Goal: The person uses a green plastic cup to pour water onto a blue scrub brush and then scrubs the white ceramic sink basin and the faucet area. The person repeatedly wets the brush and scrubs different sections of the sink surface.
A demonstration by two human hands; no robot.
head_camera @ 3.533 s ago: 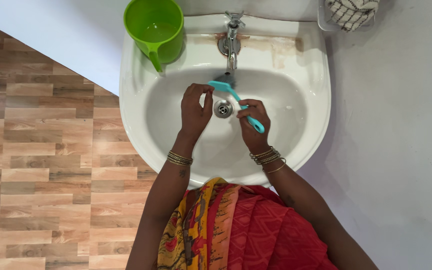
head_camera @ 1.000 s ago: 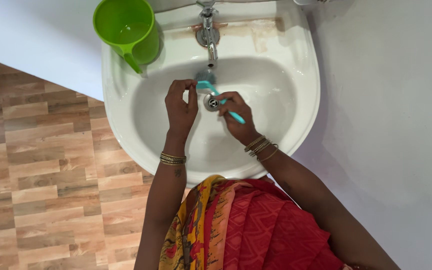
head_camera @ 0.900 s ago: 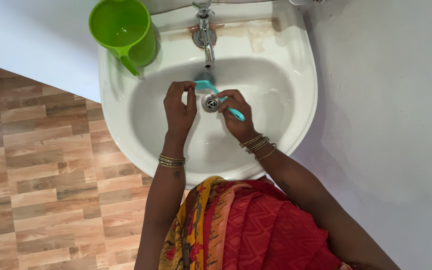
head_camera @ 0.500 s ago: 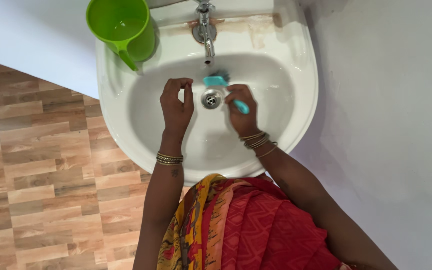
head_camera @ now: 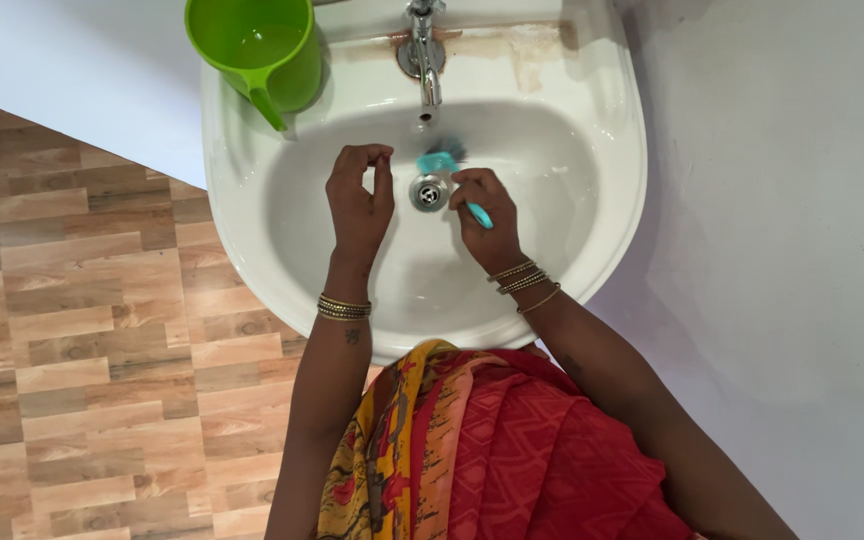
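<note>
Only one view here, looking straight down from the head camera. The right hand [head_camera: 480,212] is gripping a teal brush [head_camera: 449,176] by its handle, fingers wrapped tight around it, so that grip is holding the brush. The brush head is sitting in the upper middle of the frame, just under the tap [head_camera: 424,55] spout and right beside the metal drain [head_camera: 430,192], with its dark bristles pointing up toward the tap. The handle end is poking out below the fingers.

The left hand [head_camera: 359,200] is hovering over the basin just left of the drain, thumb and forefinger pinched together into a narrow grip. Can't tell if there's anything between them, too small to see. It's near the brush head but not touching it.

Both hands are inside the white sink [head_camera: 592,230]. A green plastic mug [head_camera: 258,48] is sitting on the sink's rim at the upper left. Wood-look floor [head_camera: 82,350] is filling the left side of the frame.
</note>
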